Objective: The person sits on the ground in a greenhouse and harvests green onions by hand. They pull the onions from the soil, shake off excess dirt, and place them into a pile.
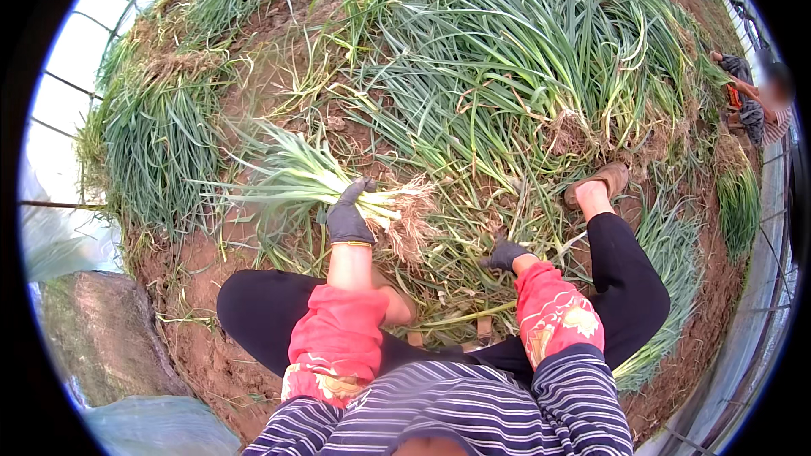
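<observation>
My left hand, in a dark glove, is shut around a bunch of green leafy stalks, which look like leeks or green onions. Their pale stems and brown roots stick out to the right of the fist, and the leaves fan out to the left. Lower right of those roots, my right hand, gloved too, is down at loose leaves and trimmings on the ground between my legs. Its fingers are partly hidden, so whether it grips anything does not show. A large heap of the same plants lies ahead.
More plants lie in a pile at the left and a bundle beside my right leg. Another person crouches at the far right, near a small bundle. Plastic sheeting on a frame borders the soil.
</observation>
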`<act>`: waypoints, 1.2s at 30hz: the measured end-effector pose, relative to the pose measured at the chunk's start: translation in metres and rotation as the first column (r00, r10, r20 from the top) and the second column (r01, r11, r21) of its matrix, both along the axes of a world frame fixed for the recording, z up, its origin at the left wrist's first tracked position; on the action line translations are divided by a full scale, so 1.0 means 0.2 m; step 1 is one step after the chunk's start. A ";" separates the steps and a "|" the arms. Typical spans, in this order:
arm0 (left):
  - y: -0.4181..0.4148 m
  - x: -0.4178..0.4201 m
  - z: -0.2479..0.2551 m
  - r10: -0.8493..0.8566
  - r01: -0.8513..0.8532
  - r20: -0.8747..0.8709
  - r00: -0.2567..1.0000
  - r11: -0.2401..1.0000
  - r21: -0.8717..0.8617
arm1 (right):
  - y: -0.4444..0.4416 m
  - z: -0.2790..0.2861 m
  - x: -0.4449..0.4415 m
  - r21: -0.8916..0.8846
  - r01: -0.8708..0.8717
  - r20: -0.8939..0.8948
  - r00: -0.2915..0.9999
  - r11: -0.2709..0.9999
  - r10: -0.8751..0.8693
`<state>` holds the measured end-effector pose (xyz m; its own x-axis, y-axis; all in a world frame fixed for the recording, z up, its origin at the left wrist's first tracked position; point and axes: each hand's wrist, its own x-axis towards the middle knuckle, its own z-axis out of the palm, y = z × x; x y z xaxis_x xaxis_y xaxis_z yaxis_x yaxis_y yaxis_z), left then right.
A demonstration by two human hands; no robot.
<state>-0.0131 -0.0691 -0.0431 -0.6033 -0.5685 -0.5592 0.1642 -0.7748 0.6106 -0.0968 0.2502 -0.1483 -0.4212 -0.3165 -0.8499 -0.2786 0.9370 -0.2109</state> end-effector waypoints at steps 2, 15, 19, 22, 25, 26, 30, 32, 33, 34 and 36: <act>0.07 0.03 0.03 -0.010 0.016 0.060 0.998 0.994 -0.105 | 0.01 0.01 0.01 -0.032 -0.089 0.067 0.994 0.995 0.091; 0.85 0.10 0.15 -0.039 0.922 0.999 -0.004 -0.386 -0.012 | -0.35 0.27 0.20 0.020 0.986 0.982 -0.050 -0.165 -0.183; 0.96 0.32 0.17 0.048 0.940 0.999 0.018 -0.342 -0.001 | -0.28 0.27 0.36 0.057 0.959 0.997 -0.067 -0.279 -0.026; 0.96 0.41 0.18 -0.044 0.924 0.974 0.223 -0.309 -0.226 | -0.28 0.38 0.35 0.011 0.956 0.999 -0.002 -0.292 0.032; 0.93 0.44 0.18 -0.113 0.908 0.941 0.319 -0.248 -0.338 | -0.30 0.44 0.31 -0.019 0.953 0.988 0.063 -0.302 0.138; 0.92 0.44 0.17 -0.117 0.915 0.942 0.315 -0.225 -0.334 | -0.31 0.46 0.30 -0.070 0.961 0.986 0.107 -0.269 0.126; 0.93 0.40 0.14 -0.145 0.928 0.945 0.293 -0.195 -0.318 | -0.33 0.43 0.28 -0.372 0.928 0.920 0.366 -0.021 -0.143; 0.92 0.36 0.18 -0.361 0.966 0.914 0.185 -0.106 -0.237 | -0.33 0.39 0.27 -0.401 0.911 0.888 0.362 -0.092 -0.284; 0.92 0.37 0.13 -0.442 0.933 0.834 0.330 0.017 -0.361 | -0.34 0.37 0.27 -0.416 0.902 0.868 0.356 -0.116 -0.347; 0.91 0.40 0.04 -0.489 0.873 0.732 0.474 0.155 -0.462 | -0.36 0.38 0.29 -0.424 0.897 0.870 0.367 -0.122 -0.329; 0.86 0.41 -0.34 -0.559 0.588 0.190 0.807 0.727 -0.355 | -0.45 0.40 0.31 -0.581 0.814 0.740 0.537 0.018 -0.405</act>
<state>0.0698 0.1020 -0.1114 -0.8547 -0.2986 -0.4247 -0.2862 -0.4116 0.8653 -0.0356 0.1609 -0.0685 -0.6728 -0.6122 -0.4154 0.5657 -0.0637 -0.8222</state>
